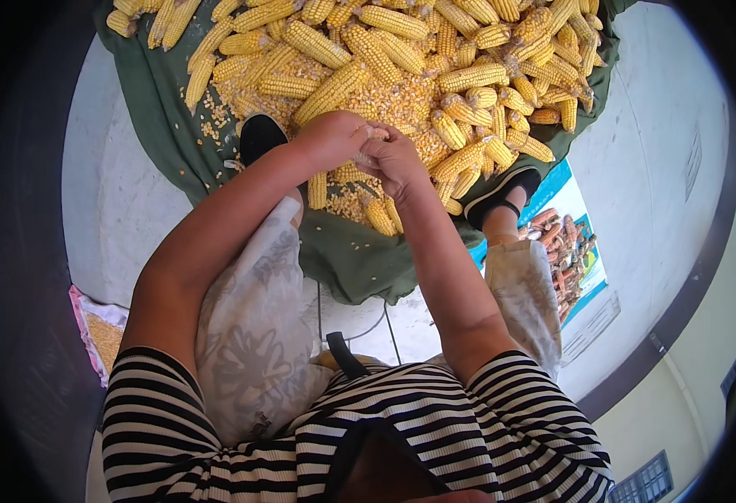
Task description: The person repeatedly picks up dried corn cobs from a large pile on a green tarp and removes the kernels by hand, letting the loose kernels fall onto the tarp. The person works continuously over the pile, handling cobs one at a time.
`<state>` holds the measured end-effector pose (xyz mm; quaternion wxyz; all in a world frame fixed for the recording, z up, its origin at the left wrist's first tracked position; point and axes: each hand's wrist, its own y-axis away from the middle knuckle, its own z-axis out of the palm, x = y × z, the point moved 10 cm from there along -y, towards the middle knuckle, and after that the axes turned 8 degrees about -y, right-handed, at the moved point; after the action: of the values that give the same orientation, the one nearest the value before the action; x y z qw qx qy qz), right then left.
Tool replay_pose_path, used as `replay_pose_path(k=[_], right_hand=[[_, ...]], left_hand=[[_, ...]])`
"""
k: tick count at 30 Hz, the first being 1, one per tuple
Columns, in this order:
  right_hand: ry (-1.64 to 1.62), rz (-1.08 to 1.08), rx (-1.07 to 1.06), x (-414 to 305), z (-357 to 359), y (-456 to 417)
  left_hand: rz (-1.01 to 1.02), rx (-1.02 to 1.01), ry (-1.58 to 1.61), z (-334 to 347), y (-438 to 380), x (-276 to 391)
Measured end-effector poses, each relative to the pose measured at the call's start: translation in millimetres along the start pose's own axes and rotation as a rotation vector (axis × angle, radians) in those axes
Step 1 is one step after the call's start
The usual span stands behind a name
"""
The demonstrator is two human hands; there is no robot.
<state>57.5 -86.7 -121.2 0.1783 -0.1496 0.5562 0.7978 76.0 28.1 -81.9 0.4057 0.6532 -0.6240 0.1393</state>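
My left hand [335, 137] and my right hand [395, 158] meet over the heap, fingers curled around a corn cob [363, 160]. Only small pale and pinkish parts of this cob show; my fingers cover the rest. Beneath and beyond my hands, loose yellow kernels [399, 100] are spread among many ears of corn [333, 94]. A few more ears [379, 217] lie just below my right hand, on the near side of the pile. Everything rests on a dark green cloth [355, 254].
My black shoes [261, 137] flank the near part of the heap. Reddish bare cobs [556, 245] are piled on a printed sheet [594, 270] beyond my right leg. At far left sits a pink-edged bag [85, 327] with grain. Pale floor tiles [644, 157] surround the cloth.
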Motion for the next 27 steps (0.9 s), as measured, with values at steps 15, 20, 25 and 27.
replay_pose_path(k=[15,20,25,27], right_hand=[[0.075,-0.501,0.119,-38.7,-10.3,11.5],[0.222,-0.489,0.142,-42.4,-14.8,6.6],[0.447,-0.569,0.233,-62.3,-37.8,-7.1],[0.29,-0.558,0.274,-69.0,-59.0,-11.2]], left_hand=[[-0.085,0.048,0.194,-15.0,-4.1,3.7],[-0.061,0.044,0.191,-13.4,-6.2,2.9],[-0.125,0.028,0.228,-12.6,-5.2,-0.9],[-0.117,0.053,0.22,-13.9,-5.1,-0.4]])
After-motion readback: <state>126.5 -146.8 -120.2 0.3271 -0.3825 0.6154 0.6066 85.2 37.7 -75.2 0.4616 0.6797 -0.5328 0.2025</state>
